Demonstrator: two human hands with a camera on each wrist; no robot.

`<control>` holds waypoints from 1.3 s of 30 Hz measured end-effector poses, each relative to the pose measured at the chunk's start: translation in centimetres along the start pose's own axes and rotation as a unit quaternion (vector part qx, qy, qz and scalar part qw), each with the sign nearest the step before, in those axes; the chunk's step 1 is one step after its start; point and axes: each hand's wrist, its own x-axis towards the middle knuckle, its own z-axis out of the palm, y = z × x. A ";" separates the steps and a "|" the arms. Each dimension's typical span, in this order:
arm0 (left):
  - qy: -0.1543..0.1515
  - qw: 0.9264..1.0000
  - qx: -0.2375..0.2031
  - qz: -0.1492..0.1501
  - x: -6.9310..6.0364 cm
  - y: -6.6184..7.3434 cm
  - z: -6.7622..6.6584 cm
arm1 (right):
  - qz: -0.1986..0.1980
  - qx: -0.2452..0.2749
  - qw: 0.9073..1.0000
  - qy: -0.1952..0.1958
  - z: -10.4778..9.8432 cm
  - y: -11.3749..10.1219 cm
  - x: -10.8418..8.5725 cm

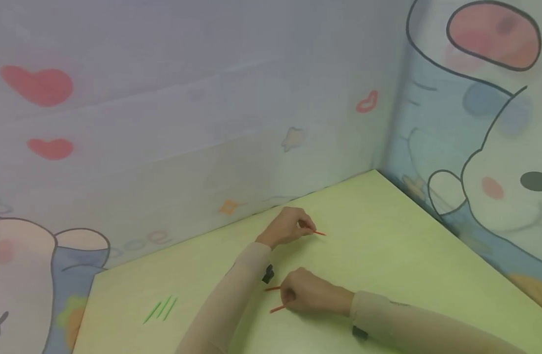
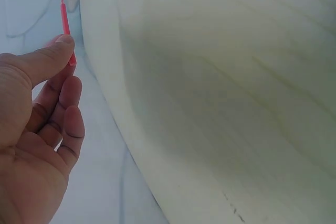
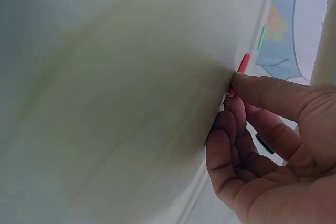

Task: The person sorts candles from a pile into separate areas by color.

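Observation:
My left hand (image 1: 290, 227) is over the far part of the table and pinches a thin red stick (image 1: 321, 233) between thumb and forefinger. The left wrist view shows the narrow tip of that red stick (image 2: 64, 18) pointing up, away from the hand (image 2: 39, 114). Nearer the body, my right hand (image 1: 312, 293) is low at the tabletop. Its thumb and forefinger pinch a red stick (image 3: 243, 63), seen in the right wrist view. Two red stick ends show beside this hand in the head view, a lower one (image 1: 277, 309) and an upper one (image 1: 272, 289); whether the upper one is held is hidden.
Several thin green sticks (image 1: 166, 308) lie side by side on the yellow-green table (image 1: 385, 255) at the left. Printed cloth walls (image 1: 186, 98) rise along the table's back and right edges. Dark wrist straps (image 1: 360, 333) show at both sleeves.

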 end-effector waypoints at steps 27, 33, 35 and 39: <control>-0.005 1.000 0.006 -0.012 -1.5 0.1 -1.0 | -0.039 -0.007 0.999 -0.005 0.8 -0.7 1.1; 0.016 0.998 0.011 -0.054 -3.5 0.2 -2.7 | -0.017 -0.018 1.000 -0.006 0.9 0.5 0.6; 0.025 0.998 0.016 -0.057 -4.5 0.0 -3.2 | -0.006 -0.015 1.000 -0.009 0.8 0.7 0.4; 0.050 0.997 0.023 -0.055 -7.5 -0.4 -4.6 | 0.001 -0.009 1.000 -0.012 0.8 0.7 0.3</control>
